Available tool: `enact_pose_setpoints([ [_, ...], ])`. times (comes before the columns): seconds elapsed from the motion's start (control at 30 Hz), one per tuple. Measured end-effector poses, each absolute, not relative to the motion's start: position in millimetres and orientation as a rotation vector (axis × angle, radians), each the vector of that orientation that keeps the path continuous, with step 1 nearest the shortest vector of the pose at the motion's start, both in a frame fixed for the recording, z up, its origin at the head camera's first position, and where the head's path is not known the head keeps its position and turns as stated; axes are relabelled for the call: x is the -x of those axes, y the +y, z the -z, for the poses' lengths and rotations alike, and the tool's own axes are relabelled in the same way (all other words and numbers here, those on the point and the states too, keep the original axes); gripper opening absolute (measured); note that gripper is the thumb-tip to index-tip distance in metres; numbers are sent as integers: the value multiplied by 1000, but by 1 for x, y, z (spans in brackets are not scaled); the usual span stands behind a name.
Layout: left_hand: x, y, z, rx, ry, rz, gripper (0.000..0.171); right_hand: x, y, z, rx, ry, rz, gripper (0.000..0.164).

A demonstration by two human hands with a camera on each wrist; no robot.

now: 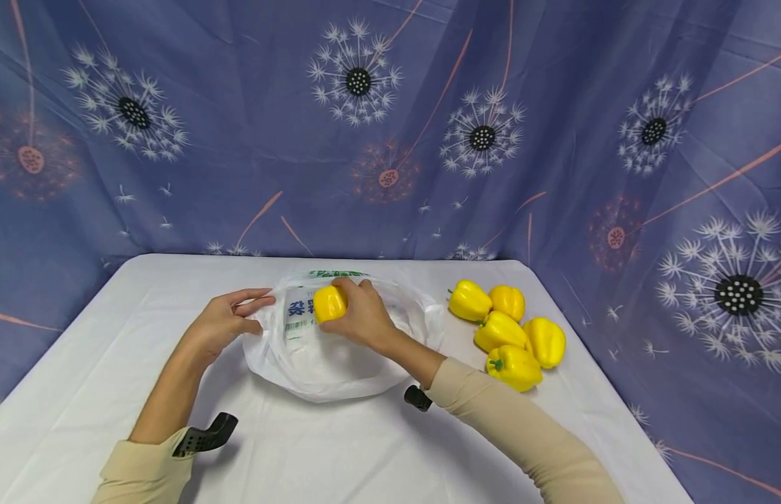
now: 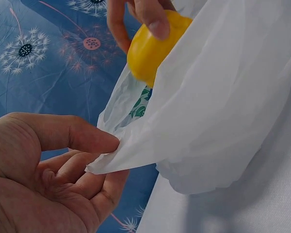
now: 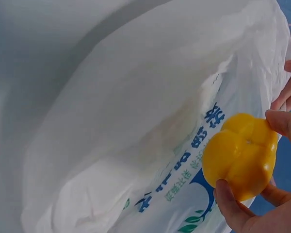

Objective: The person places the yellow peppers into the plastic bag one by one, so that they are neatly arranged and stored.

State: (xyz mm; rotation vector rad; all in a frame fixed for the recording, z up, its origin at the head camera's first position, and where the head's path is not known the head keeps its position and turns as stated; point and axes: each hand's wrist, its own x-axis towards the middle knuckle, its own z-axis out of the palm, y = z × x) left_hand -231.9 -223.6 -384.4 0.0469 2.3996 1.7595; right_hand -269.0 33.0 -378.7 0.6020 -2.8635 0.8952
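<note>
Our left hand (image 1: 225,322) pinches the white bag (image 1: 324,390) at nine o'clock, our right hand (image 1: 364,313) grips a yellow pepper (image 1: 329,305), and only the head view shows five others (image 1: 500,331) at three.

The table (image 1: 315,455) carries five peppers (image 1: 500,332) — plus a bag (image 1: 349,364)

Pepper (image 2: 148,56) partly behind bag (image 2: 208,111), left-wrist view

A white plastic bag (image 1: 340,390) lies on a white cloth-covered table (image 1: 315,451), left of five yellow bell peppers (image 1: 500,331). Another pepper (image 1: 329,304) is at the bag's mouth, in the bare right hand (image 1: 367,318). A blue dandelion-print curtain (image 1: 264,140) hangs behind the table.
</note>
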Motion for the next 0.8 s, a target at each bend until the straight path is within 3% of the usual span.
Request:
enact_pose_setpoints([
  [0.8, 233, -224, 385, -68, 2396, -1732, 84, 271, -2, 392, -565, -2943, -832, 78],
])
